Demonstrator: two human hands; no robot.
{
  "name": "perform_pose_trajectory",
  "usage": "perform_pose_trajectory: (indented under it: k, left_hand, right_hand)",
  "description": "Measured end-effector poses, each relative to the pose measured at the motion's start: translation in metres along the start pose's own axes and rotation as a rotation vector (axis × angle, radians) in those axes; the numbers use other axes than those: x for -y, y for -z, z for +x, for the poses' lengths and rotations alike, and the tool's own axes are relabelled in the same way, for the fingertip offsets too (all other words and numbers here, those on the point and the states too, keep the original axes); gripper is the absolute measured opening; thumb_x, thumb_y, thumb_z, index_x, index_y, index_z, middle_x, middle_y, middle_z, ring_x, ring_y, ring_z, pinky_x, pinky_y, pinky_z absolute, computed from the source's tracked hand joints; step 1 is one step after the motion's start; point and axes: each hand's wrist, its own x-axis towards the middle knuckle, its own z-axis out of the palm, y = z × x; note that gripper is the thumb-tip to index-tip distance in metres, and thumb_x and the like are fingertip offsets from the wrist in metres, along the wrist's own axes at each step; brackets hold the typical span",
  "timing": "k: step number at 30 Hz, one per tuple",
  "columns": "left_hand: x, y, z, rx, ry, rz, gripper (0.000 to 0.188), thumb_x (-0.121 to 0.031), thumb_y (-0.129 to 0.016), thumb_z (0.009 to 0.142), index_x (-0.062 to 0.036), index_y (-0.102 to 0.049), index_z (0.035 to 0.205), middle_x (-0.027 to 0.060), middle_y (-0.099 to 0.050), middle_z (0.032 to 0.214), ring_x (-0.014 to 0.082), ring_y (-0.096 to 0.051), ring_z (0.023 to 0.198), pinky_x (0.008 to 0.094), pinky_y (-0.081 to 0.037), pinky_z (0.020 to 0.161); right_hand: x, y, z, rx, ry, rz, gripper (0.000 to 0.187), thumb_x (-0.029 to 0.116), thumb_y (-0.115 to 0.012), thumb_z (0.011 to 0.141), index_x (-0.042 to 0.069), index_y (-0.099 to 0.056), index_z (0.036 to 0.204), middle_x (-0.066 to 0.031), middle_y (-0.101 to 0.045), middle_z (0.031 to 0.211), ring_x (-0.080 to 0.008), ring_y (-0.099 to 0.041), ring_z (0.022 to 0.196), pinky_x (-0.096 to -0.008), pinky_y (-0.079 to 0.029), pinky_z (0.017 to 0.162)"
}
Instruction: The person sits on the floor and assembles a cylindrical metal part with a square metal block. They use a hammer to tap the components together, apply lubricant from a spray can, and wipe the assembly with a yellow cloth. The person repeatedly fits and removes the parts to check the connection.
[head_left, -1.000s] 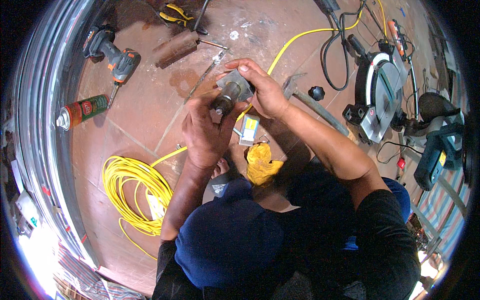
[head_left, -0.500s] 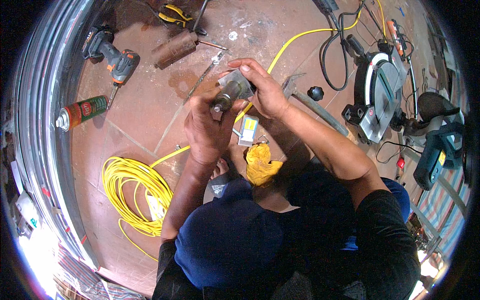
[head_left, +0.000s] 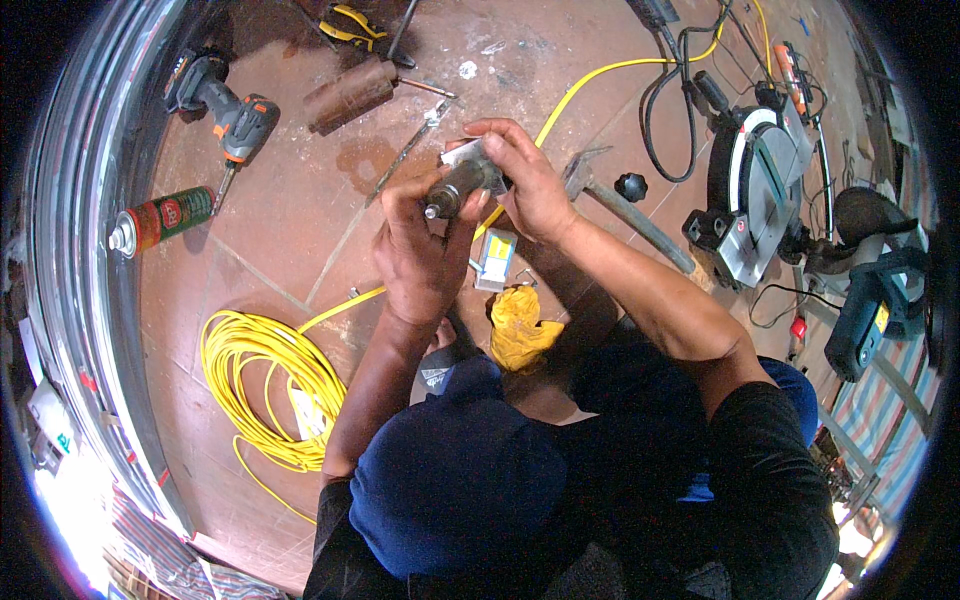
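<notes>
Both hands are closed on one dark metal cylinder [head_left: 460, 188] with a short stud at its near end and a flat metal plate [head_left: 463, 153] at its far end. My left hand [head_left: 415, 262] has thumb and fingers round the near part of the cylinder. On the plate end, my right hand [head_left: 535, 195] grips with its fingers curled over the plate's edge. The held piece tilts with its stud toward me, and the palms hide part of it. Below the hands lie a small white, blue and yellow box [head_left: 496, 260] and a crumpled yellow cloth or glove [head_left: 522, 328].
Left on the tiled floor [head_left: 265, 215] are a cordless drill [head_left: 240, 125], spray can [head_left: 165, 220] and coiled yellow hose [head_left: 260, 400]. A rusty cylinder [head_left: 350, 97] and yellow-black pliers [head_left: 350, 28] lie beyond. Rightward: a hammer [head_left: 640, 225], black knob [head_left: 631, 187] and cut-off saw [head_left: 760, 190].
The metal piece has turned slightly in my hands, and its plate now catches more light. My right fingers have shifted a little along the plate. Both hands keep their grip.
</notes>
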Motion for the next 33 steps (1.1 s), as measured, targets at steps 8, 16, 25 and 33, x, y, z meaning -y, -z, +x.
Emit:
perform_pose_trajectory:
  k: [8, 16, 25, 33]
  left_hand:
    - [0.002, -0.003, 0.001, -0.018, -0.081, -0.030, 0.047, -0.026, -0.083, 0.085, -0.0088, -0.050, 0.113, 0.0149, -0.069, 0.090, 0.0316, -0.072, 0.079, 0.0404, -0.057, 0.067]
    - [-0.009, 0.002, 0.016, 0.036, -0.060, -0.025, 0.044, -0.025, -0.083, 0.083, -0.0059, -0.052, 0.108, 0.0150, -0.068, 0.086, 0.0317, -0.072, 0.074, 0.0392, -0.055, 0.064]
    - [0.010, 0.031, -0.006, 0.479, 0.305, 0.107, 0.036, -0.022, -0.079, 0.082, 0.0018, -0.065, 0.105, 0.0238, -0.070, 0.086, 0.0288, -0.071, 0.080, 0.0410, -0.054, 0.073]
    - [0.025, -0.004, -0.040, 0.449, 0.404, -0.351, 0.037, -0.028, -0.077, 0.085, 0.0031, -0.066, 0.101, 0.0180, -0.069, 0.082, 0.0226, -0.070, 0.077, 0.0391, -0.053, 0.069]
  right_hand:
    - [0.003, 0.001, -0.001, 0.068, 0.015, 0.002, 0.030, 0.014, -0.056, 0.101, 0.002, -0.050, 0.128, -0.0203, -0.064, 0.124, -0.0253, -0.064, 0.113, -0.0381, -0.052, 0.101]
    - [0.011, -0.002, -0.001, 0.039, 0.001, 0.088, 0.036, 0.019, -0.056, 0.103, 0.002, -0.049, 0.134, -0.0208, -0.066, 0.123, -0.0247, -0.064, 0.114, -0.0368, -0.052, 0.101]
    - [0.019, -0.003, -0.006, 0.045, -0.234, 0.078, 0.044, 0.025, -0.067, 0.098, -0.003, -0.060, 0.130, -0.0137, -0.070, 0.117, -0.0203, -0.068, 0.105, -0.0333, -0.053, 0.096]
    - [0.013, -0.006, -0.009, 0.218, -0.195, 0.088, 0.041, 0.027, -0.071, 0.094, -0.001, -0.064, 0.123, -0.0097, -0.070, 0.111, -0.0177, -0.068, 0.100, -0.0316, -0.054, 0.093]
